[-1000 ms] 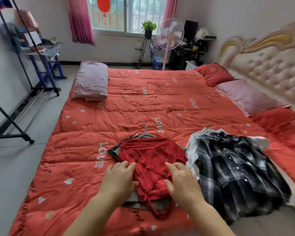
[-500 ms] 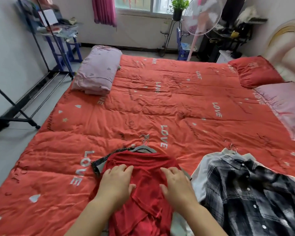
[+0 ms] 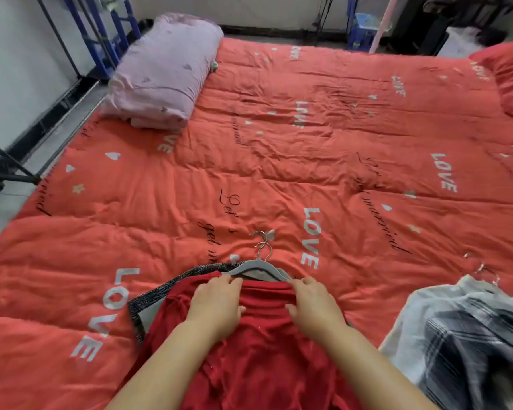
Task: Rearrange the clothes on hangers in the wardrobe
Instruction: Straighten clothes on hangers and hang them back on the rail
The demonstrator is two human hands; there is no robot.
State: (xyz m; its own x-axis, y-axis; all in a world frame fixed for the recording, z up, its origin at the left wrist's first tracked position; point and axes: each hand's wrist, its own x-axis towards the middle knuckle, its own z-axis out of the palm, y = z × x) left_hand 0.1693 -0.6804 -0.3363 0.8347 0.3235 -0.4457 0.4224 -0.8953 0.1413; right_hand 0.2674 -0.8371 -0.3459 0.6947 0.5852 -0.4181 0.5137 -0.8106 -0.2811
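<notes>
The wide red quilted bedspread (image 3: 279,173) printed with "LOVE" carries everything, and its slack, rumpled surface is the first risk: if the clothes are dragged rather than lifted, the cloth beneath probably bunches and pulls them askew. To the near right lies a black-and-white plaid shirt (image 3: 471,350) on its own hanger, well apart, so little danger of tangling there. The deep red soft knit top (image 3: 258,365) lies near centre, flat on the bed, over a dark speckled-trim garment (image 3: 157,294) that juts out to the left. Both hands rest on its neckline. The left hand (image 3: 216,306) lies flat, its grip spread on the fabric; the right hand (image 3: 314,306) likewise lies with fingers spread, pinching nothing. The 2 grey hangers (image 3: 258,267), stacked with metal hooks (image 3: 262,242) crossing, could snag; lifting 1 likely drags the other.
</notes>
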